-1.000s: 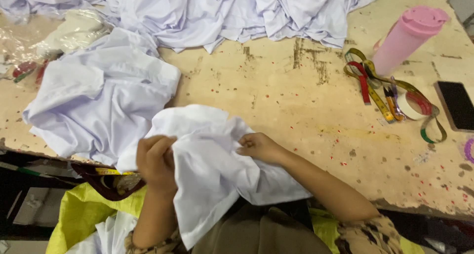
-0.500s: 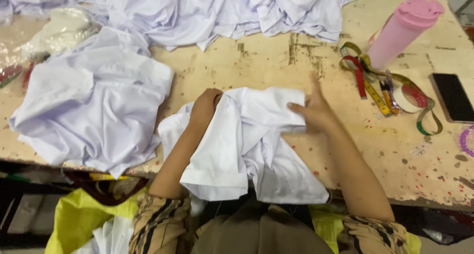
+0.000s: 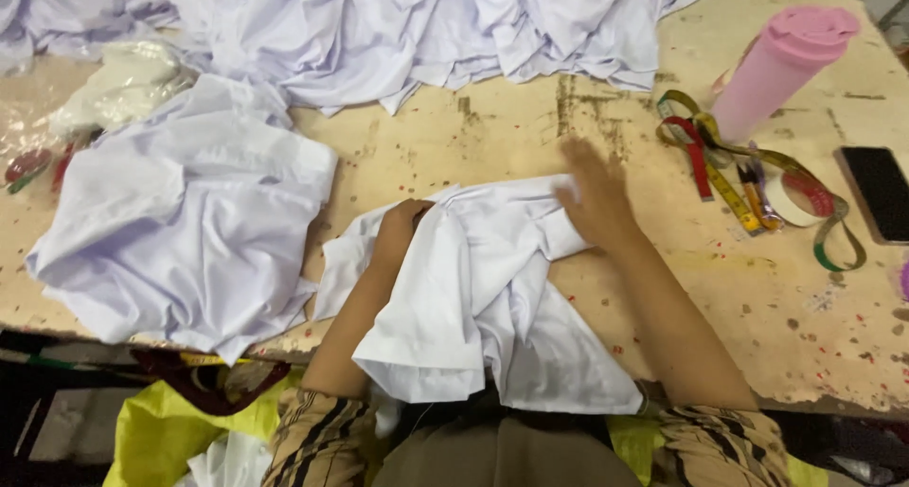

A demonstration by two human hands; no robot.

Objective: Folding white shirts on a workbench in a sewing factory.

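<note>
Pressing a white garment (image 3: 483, 298) flat at the near edge of the desk (image 3: 473, 141), we are tucking our left hand (image 3: 402, 224) under a fold, fingers hidden, while our right hand (image 3: 592, 198) is lying open on top. A closed pink tumbler (image 3: 781, 75) is standing far right.

Both hands (image 3: 402, 230) (image 3: 595, 198) press a white garment (image 3: 483, 288) on the table (image 3: 492, 146).

Left hand (image 3: 402, 224) half buried under white garment (image 3: 473, 288). Right hand (image 3: 595, 198) motion-blurred. Black phone (image 3: 876, 192) cut at right edge; shirt heap (image 3: 426, 23) cropped along top.
</note>
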